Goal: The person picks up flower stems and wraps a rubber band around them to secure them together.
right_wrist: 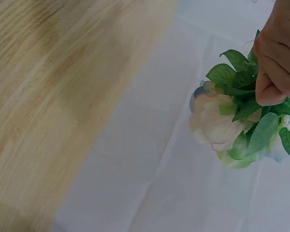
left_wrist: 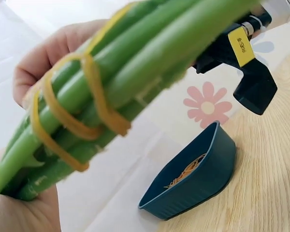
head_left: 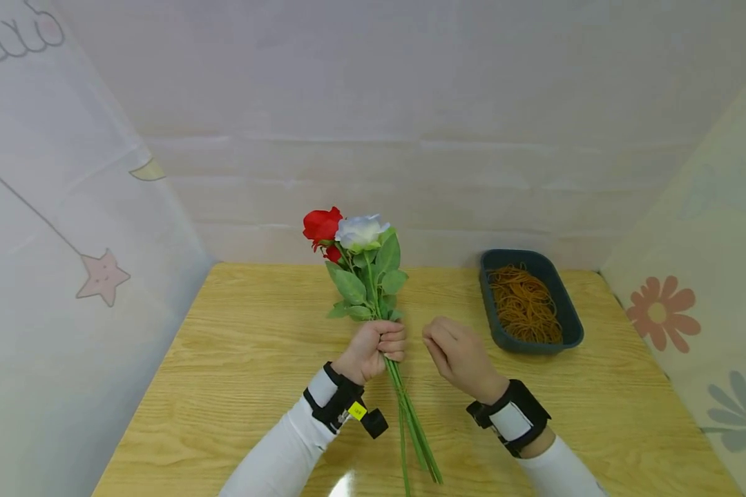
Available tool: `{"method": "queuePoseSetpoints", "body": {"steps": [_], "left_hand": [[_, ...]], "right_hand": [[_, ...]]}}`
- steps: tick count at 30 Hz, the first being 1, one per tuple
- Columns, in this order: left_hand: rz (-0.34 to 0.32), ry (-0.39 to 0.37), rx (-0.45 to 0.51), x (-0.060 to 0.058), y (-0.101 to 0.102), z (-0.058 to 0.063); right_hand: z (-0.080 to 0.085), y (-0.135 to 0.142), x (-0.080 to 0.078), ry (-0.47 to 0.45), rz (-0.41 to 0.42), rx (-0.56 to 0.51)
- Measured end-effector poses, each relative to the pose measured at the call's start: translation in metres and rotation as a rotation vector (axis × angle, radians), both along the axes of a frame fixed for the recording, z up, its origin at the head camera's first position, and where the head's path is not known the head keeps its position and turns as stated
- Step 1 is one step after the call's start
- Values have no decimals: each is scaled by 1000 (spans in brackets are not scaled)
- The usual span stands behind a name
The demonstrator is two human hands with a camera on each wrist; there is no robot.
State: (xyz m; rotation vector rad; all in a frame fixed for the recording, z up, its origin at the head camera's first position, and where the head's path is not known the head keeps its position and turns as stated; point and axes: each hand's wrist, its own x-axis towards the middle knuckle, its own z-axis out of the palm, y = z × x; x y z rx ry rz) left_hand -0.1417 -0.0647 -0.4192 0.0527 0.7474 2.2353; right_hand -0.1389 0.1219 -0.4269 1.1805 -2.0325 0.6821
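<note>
My left hand grips a bunch of artificial flowers by its green stems, just below the leaves. A red rose and a whitish-blue rose top the bunch, and a pale pink bloom shows in the right wrist view. Tan rubber bands are wound around the stems in the left wrist view. Just right of the bunch, apart from it in the head view, my right hand has its fingers curled, with nothing visible in it.
A dark blue-green plastic basket holding a heap of rubber bands stands at the back right of the wooden table. Pale printed cloth walls rise behind the table and at both sides.
</note>
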Motion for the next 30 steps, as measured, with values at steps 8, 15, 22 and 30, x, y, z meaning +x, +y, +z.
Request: {"method": "queuePoseSetpoints", "body": {"steps": [8,15,22,30], "left_hand": [[-6,20,47,3,3,4],[22,12,61,0,1,11],[107,-1,84,-5,-8,17],[12,26,91,3,-3,13]], "right_hand": [[5,-3,-1,9,31,-19],[-3,-2,-3,-43,-8,-18],[-7,-4,1,-53,-1,-29],[-8,-6,1,-29,-17,-12]]}}
